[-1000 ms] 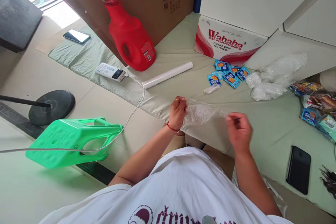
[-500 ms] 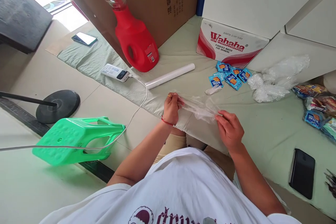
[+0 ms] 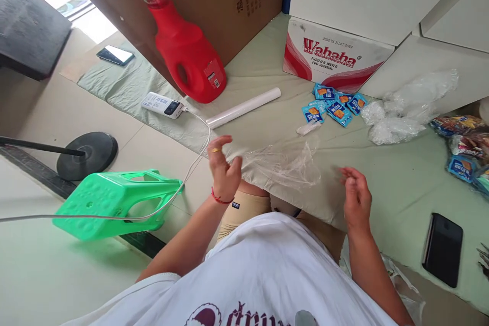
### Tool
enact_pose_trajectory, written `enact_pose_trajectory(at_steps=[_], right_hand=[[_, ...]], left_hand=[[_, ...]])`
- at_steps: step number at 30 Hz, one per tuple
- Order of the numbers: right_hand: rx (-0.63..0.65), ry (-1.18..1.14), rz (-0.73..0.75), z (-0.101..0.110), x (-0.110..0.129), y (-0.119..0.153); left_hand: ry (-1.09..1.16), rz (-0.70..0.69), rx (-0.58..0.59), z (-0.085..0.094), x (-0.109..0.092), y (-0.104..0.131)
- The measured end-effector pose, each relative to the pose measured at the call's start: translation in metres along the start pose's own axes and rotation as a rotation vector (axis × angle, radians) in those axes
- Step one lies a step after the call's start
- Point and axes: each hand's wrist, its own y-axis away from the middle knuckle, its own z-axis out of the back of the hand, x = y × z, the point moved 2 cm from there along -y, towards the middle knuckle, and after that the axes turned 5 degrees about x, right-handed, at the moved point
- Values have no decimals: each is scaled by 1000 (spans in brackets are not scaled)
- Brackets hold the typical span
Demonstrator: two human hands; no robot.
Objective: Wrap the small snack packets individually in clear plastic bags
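A clear plastic bag lies crumpled on the green cloth near its front edge. To its left is my left hand, raised with thumb and fingers apart and nothing between them. My right hand hovers right of the bag, empty, fingers parted. Beyond the bag sit a small white wrapper, several blue snack packets and a white roll.
A red jug, a white power bank with a cable and a Wahaha box stand behind. Crumpled clear plastic, snack bags and a black phone are right. A green stool is left.
Both hands have let go of the clear plastic bag, which now lies on the cloth. They have moved apart, left hand leftward, right hand rightward, and their fingers have opened.
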Motion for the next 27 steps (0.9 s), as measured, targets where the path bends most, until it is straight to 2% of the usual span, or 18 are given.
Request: enact_pose_trajectory(at_steps=[2, 4, 5, 7, 8, 10, 12, 14, 16, 18, 20, 21, 23, 24, 25, 27], right_hand=[[155, 4, -1, -17, 13, -20], [294, 55, -7, -39, 22, -39], [343, 63, -31, -49, 25, -46], [381, 24, -103, -63, 24, -55], [364, -18, -140, -66, 21, -57], [264, -113, -204, -60, 12, -56], [137, -179, -270, -45, 0, -48], [67, -212, -357, -28, -11, -37], [58, -206, -421, -14, -21, -26], [74, -158, -443, -4, -27, -17], [92, -65, -426, 3, -29, -12], [101, -14, -412, 6, -29, -11], [113, 71, -382, 8, -28, -12], [119, 102, -366, 9, -26, -12], [124, 123, -350, 9, -25, -13], [134, 161, -321, 10, -24, -14]], left_hand=[[-112, -160, 225, -22, -23, -12], [-226, -193, 433, -53, -38, -24], [-248, -170, 552, -70, -41, -29], [-170, -23, 784, -98, -38, -37], [-80, 61, 827, -106, -33, -39], [62, 171, 805, -114, -20, -40], [141, 229, 653, -109, -5, -37], [213, 316, 473, -98, 11, -31], [273, 405, 334, -87, 24, -25], [275, 449, 290, -78, 30, -20], [222, 448, 220, -66, 29, -17], [181, 413, 158, -60, 24, -17], [98, 259, 57, -51, 8, -14], [67, 147, 64, -50, -2, -12], [45, 24, 128, -52, -11, -9], [-5, -198, 381, -65, -26, -1]])
